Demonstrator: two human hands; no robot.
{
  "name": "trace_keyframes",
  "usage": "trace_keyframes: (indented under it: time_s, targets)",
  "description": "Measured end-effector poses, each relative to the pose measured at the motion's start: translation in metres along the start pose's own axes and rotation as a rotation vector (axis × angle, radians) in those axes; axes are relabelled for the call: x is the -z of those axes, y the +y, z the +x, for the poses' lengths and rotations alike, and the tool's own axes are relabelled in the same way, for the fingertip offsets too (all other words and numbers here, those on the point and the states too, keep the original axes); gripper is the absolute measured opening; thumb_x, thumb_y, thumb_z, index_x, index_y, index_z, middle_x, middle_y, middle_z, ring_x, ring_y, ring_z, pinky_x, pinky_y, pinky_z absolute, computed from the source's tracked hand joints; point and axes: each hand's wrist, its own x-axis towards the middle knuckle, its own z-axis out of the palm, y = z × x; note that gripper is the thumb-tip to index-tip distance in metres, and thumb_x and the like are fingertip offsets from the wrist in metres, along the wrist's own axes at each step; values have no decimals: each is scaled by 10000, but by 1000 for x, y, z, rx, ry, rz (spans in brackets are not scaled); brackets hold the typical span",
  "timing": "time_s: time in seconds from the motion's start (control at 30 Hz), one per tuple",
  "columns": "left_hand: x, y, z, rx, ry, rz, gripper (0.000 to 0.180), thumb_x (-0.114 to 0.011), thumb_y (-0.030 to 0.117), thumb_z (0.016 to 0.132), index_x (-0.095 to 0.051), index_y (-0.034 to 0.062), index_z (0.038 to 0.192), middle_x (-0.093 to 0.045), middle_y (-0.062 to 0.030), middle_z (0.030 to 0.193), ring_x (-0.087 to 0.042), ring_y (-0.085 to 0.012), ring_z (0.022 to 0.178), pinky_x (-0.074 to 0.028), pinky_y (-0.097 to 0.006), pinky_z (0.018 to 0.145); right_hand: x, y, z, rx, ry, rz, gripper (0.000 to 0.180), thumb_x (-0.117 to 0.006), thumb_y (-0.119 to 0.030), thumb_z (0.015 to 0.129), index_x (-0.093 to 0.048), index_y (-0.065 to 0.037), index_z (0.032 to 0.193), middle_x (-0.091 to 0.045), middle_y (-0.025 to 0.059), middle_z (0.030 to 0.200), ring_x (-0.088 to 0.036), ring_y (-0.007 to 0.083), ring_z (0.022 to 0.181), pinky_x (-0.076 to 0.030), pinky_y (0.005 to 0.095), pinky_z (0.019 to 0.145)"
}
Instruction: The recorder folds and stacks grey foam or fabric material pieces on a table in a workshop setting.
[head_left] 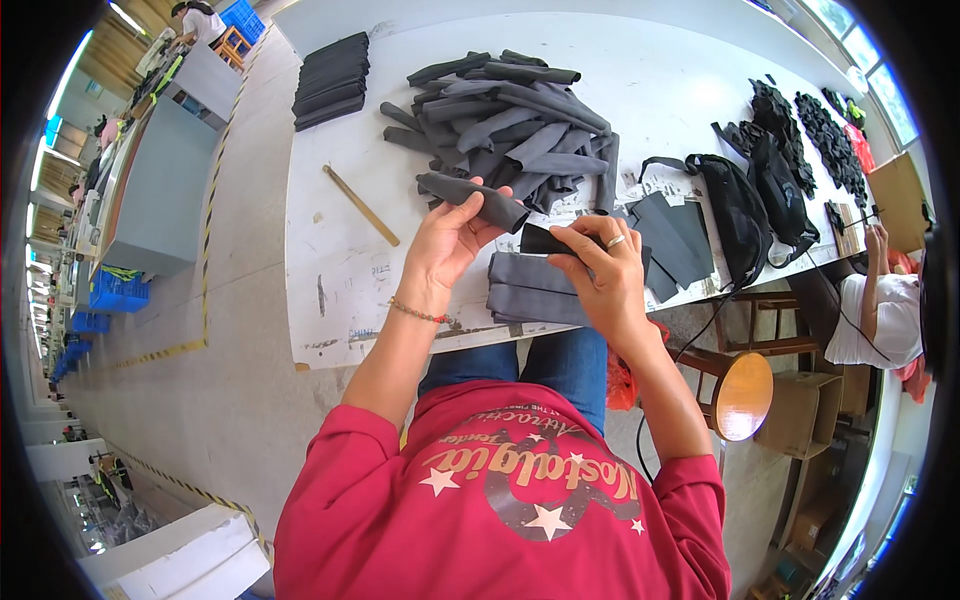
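My left hand [447, 245] is closed around a dark grey fabric tube [485, 205], its open end turned to the right. Just right of it, my right hand [607, 270] pinches a black fabric piece [541, 240] whose left end sticks out toward the tube. A small gap separates the two pieces. Below my right hand lies a stack of flat dark grey fabric strips [525, 290] near the table's front edge. Beyond my hands rises a loose pile of grey fabric tubes [530, 115].
A neat black stack [330, 80] and a wooden stick [360, 205] lie on the white table [340, 270]. To the right are flat dark pieces [672, 240], black bags [738, 215] and small black heaps [832, 145]. A stool [742, 396] and a seated person [878, 320] are beyond.
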Motion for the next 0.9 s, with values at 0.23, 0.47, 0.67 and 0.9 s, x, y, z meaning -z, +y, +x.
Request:
trace_keyframes:
  time_s: [0.23,0.47,0.67,0.9]
  targets:
    - [-10,-7,-9,35,-63,9,350,-581,52,952,-466,40,1282,-570,-281,1260,-624,-351,1119,-559,-465,942,-1,1,5,163,145,-207,302,-779,-97,711,-713,-110,1005,-593,5,932,-570,214,853,-401,370,799]
    - [-26,-4,-18,-25,-77,-43,299,-564,64,964,-469,44,1247,-553,-299,1276,-629,-375,1103,-558,-487,936,2,-5,7,188,219,-231,285,-776,-69,717,-714,-98,994,-594,12,902,-565,214,813,-395,365,774]
    - [-30,-3,-15,-21,-98,-60,236,-577,79,963,-517,59,1190,-564,-298,1264,-639,-377,1085,-555,-491,938,5,-5,11,159,185,-210,252,-762,-84,751,-713,-90,998,-595,22,901,-562,221,812,-392,371,769]
    - [-30,-1,-17,-15,-114,-61,265,-568,84,968,-488,52,1218,-556,-303,1269,-634,-388,1089,-555,-499,933,8,-4,12,172,165,-228,262,-762,-94,750,-711,-93,1007,-590,20,900,-563,221,823,-393,369,768]
